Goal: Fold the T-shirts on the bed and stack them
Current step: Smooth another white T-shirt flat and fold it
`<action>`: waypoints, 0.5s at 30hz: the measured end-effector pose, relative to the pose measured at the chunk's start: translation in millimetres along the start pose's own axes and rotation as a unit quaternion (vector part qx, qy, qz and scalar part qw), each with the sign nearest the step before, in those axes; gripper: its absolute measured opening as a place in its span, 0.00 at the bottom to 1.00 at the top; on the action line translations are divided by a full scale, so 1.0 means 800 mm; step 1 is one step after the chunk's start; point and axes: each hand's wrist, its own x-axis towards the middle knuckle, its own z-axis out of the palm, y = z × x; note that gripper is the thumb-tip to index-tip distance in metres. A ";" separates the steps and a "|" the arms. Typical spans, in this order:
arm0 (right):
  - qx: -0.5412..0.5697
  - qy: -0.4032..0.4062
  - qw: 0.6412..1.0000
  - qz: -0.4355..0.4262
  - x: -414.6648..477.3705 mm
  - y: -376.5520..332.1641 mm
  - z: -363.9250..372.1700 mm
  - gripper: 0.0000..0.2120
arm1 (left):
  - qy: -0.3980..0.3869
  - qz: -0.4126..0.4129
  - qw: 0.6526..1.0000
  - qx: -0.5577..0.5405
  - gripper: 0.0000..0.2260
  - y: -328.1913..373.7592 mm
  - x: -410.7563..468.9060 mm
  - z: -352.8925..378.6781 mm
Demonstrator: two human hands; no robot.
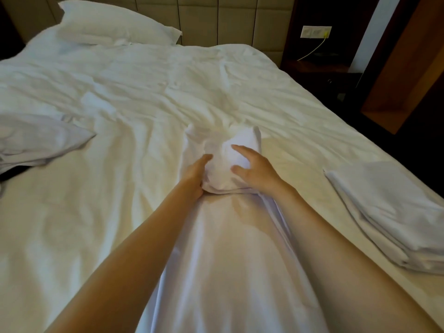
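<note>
A white T-shirt (230, 248) lies as a long narrow strip down the middle of the bed (108, 212), its far end doubled back into a thick fold. My left hand (195, 175) holds the left side of that fold, thumb on top and fingers tucked beneath the cloth. My right hand (252, 169) rests on top of the fold with its fingers spread. A stack of folded white T-shirts (389, 212) sits near the bed's right edge. A loose heap of unfolded white shirts (36, 140) lies at the left edge.
A white pillow (115, 25) lies against the padded headboard. Something dark (12, 174) pokes out under the left heap. Right of the bed are a dark nightstand (319, 70), a wall socket with a yellow cable (316, 32), and a wooden panel (408, 68).
</note>
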 end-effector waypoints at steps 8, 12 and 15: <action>-0.298 -0.056 0.952 0.036 0.046 0.032 0.017 0.28 | 0.022 0.082 0.955 0.286 0.30 0.000 0.011 -0.009; -0.317 -0.124 0.936 0.085 0.056 0.056 0.027 0.30 | 0.016 0.112 0.910 0.399 0.40 0.003 0.015 -0.009; -0.205 -0.024 0.976 0.071 0.064 0.051 0.022 0.29 | 0.043 0.149 0.876 0.457 0.43 0.011 0.020 -0.005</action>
